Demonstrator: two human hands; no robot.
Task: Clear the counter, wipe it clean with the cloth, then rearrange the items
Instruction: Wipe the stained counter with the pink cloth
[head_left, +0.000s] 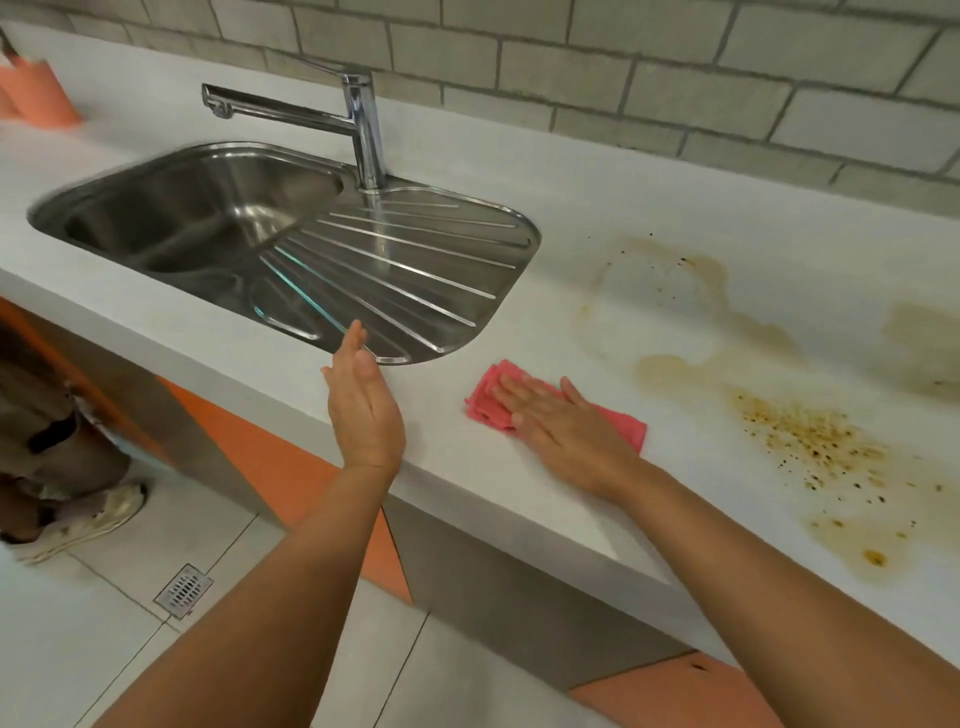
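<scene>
A pink cloth (485, 397) lies flat on the white counter (597, 218), just right of the sink's draining board. My right hand (563, 423) presses down on the cloth with straight, spread fingers. My left hand (363, 405) hovers edge-on above the counter's front edge, fingers straight, holding nothing. Brown and yellow stains with dark specks (810, 441) cover the counter to the right of the cloth.
A steel sink (208, 208) with a ribbed draining board (415, 270) and a chrome tap (358, 124) sits at the left. Orange items (39, 91) stand at the far left. A tiled wall (675, 78) backs the counter. Another person's shoe (78, 525) is on the floor.
</scene>
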